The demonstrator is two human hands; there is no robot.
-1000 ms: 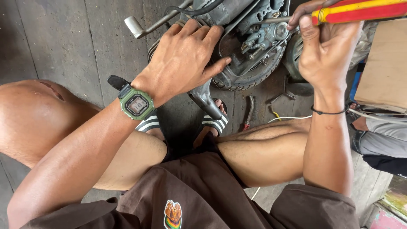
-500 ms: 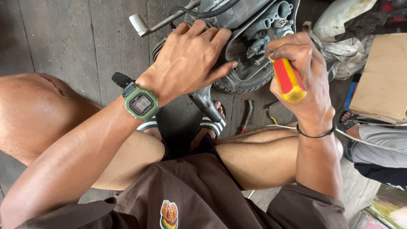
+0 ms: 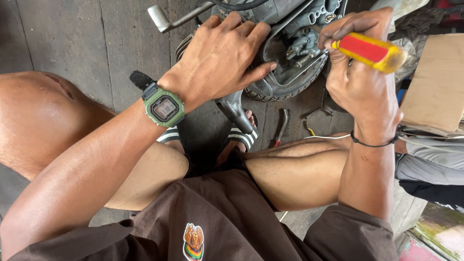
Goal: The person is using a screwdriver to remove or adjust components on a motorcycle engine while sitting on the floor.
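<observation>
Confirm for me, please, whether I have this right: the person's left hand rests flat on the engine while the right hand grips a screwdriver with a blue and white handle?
Not quite: the handle is red and yellow, not blue and white. The head view shows the right hand gripping that screwdriver, while the left hand does rest flat on the engine.

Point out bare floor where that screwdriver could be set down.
Bare plank floor lies left of the kick lever, above the left knee. It is crowded under the wheel: sandalled feet, small tools, cardboard box at right.
</observation>
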